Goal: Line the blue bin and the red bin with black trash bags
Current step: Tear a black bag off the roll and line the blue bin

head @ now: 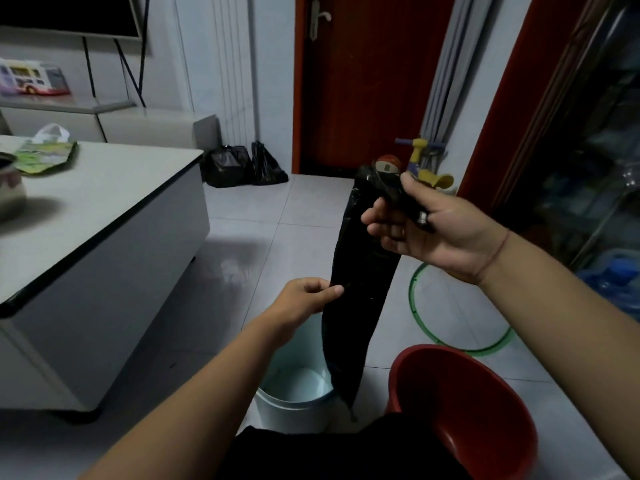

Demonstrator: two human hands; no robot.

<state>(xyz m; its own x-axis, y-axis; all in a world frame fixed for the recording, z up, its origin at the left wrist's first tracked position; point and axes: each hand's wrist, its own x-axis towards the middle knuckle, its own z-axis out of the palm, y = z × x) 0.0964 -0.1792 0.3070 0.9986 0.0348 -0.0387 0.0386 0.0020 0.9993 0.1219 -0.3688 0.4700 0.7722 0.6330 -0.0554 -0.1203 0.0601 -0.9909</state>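
A long, folded black trash bag [356, 289] hangs upright in front of me. My right hand [436, 230] grips its bunched top end at the upper right. Lower down, my left hand [304, 297] pinches the bag's left edge between thumb and fingers. The bag's bottom tip dangles over the right rim of the pale blue bin [294, 393], which stands on the floor with nothing inside. The red bin [464, 400] stands just to its right, also bare inside.
A low white table [104, 216] with a green packet and a pot fills the left. Two filled black bags [242, 166] lean by the red door. A green hoop [450, 313] and a toy scooter lie on the tiled floor at right.
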